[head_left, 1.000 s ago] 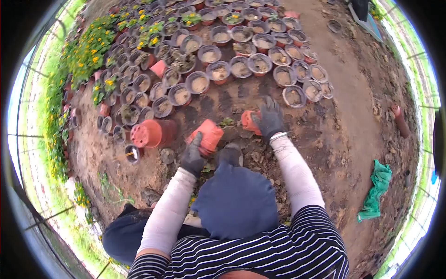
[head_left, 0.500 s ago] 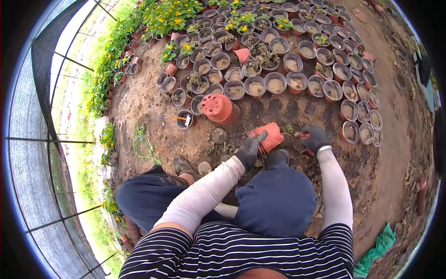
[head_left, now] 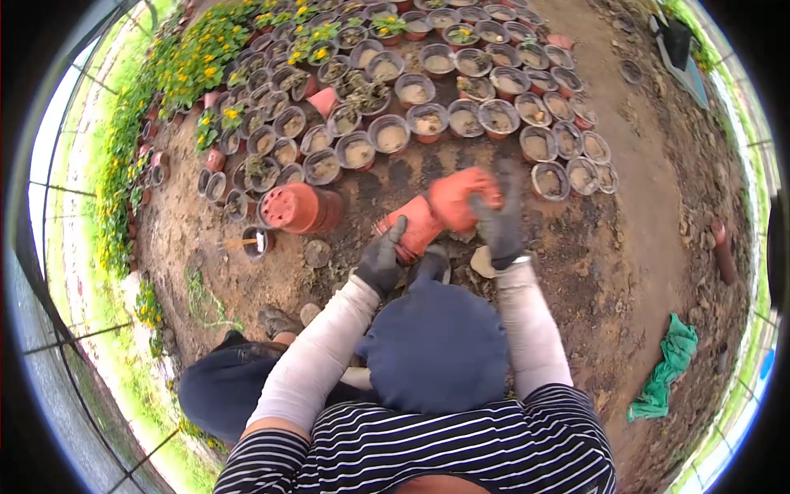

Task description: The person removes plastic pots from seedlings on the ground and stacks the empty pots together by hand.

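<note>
My left hand, in a dark glove, is closed around a short stack of reddish plastic plant pots lying on its side. Another reddish plant pot touches the upper right end of that stack. It is gripped from the right by my gloved right hand, and motion blurs both. Whether this pot's mouth is fitted over the stack, I cannot tell. Left of my hands, a taller upside-down pot stack with holes in its base stands on the soil.
Many soil-filled pots stand in rows ahead, with yellow-flowered plants at the far left. A small pot holding thin sticks is beside the tall stack. Soil clumps lie near my feet. Green cloth lies at the right.
My right hand has come up from low by the soil, now with a pot held against the left hand's stack. The camera view has swung to the right.
</note>
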A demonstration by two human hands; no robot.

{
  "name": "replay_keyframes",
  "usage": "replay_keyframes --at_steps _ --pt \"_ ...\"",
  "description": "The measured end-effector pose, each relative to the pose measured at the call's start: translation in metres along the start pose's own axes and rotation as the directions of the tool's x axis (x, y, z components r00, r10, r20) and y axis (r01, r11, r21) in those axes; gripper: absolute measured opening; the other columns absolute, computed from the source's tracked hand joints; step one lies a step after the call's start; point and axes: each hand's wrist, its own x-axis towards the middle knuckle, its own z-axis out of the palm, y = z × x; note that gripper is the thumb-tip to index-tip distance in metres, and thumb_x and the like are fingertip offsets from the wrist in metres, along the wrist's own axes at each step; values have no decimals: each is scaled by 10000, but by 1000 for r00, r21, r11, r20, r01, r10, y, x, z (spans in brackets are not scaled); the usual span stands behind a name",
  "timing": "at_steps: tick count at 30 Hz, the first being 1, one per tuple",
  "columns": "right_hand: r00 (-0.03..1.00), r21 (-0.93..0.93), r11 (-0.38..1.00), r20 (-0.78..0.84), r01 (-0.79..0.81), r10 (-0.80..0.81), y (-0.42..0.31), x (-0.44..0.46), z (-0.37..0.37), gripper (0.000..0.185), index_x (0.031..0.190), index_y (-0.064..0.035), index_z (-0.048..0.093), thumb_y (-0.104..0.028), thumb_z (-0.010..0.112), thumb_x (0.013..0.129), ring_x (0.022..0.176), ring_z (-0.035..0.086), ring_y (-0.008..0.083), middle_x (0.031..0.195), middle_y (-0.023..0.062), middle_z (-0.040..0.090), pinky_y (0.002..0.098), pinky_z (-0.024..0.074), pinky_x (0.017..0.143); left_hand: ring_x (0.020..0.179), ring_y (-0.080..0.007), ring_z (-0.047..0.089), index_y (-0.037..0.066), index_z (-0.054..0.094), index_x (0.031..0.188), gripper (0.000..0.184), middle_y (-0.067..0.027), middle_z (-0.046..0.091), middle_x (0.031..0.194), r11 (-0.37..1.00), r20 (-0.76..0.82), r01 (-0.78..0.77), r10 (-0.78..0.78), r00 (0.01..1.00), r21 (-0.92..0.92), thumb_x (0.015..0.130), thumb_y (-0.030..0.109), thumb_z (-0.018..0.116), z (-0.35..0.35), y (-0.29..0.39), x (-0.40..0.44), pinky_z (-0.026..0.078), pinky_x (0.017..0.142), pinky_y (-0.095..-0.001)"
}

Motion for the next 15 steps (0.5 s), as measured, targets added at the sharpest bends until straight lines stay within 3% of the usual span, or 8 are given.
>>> replay_keyframes --at_steps 5,8,9,11,12,13,14,15 --pt "892 365 841 366 -400 266 49 -36 43 763 1346 0 279 -228 718 765 1174 436 229 1266 142 448 364 358 998 1202 -260 453 22 364 1325 604 -120 452 1321 957 105 80 -52 993 -280 931 480 395 61 25 -16 340 1045 -410" --pt "860 293 853 419 -433 293 77 -51 47 745 1331 12 297 -241 716 770 1187 423 220 1286 145 439 369 359 999 1214 -251 441 11 361 1326 565 -124 440 1332 981 111 61 -41 993 -183 943 425 406 59 31 -13 333 1048 -400" --pt "848 210 876 424 -434 318 52 -47 41 648 1288 -34 403 -256 708 761 1162 457 248 1262 134 468 363 352 1002 1199 -243 459 -1 377 1308 504 -129 453 1321 882 91 -143 115 989 450 941 336 451 42 28 -12 352 1035 -391" --pt "895 -236 971 440 39 71 69 -25 11 518 1201 -81 499 -262 688 754 1120 479 271 1222 130 493 363 356 988 1161 -231 492 -21 399 1289 448 -130 478 1294 899 20 -130 133 991 419 939 251 464 11 16 4 388 1007 -365" --pt "870 -437 854 492 282 -35 75 -9 -10 457 1158 -105 547 -265 677 751 1098 490 283 1201 128 506 363 358 981 1156 -224 499 -26 407 1283 427 -131 495 1276 990 -54 -41 48 997 138 934 212 472 29 25 3 395 1004 -362" --pt "920 -725 657 374 209 119 60 10 -31 434 1129 -109 573 -284 675 746 1099 485 308 1203 143 504 380 368 963 1151 -218 505 -31 414 1276 408 -132 512 1257 986 -127 16 -37 991 -166 929 173 480 49 33 2 401 1001 -359" --pt "952 -920 376 205 109 225 43 25 -53 413 1100 -114 599 -303 672 741 1101 481 333 1204 157 502 397 378 944 1154 -220 504 -30 418 1273 404 -134 511 1260 981 -130 16 -42 991 -195 927 170 482 48 32 3 401 1002 -362" --pt "987 -972 178 160 151 34 47 29 -75 369 1052 -117 617 -297 665 734 1090 486 322 1177 140 522 402 386 925 1156 -222 503 -28 423 1270 401 -135 510 1262 975 -133 17 -47 990 -222 925 167 484 44 32 3 401 1003 -366"
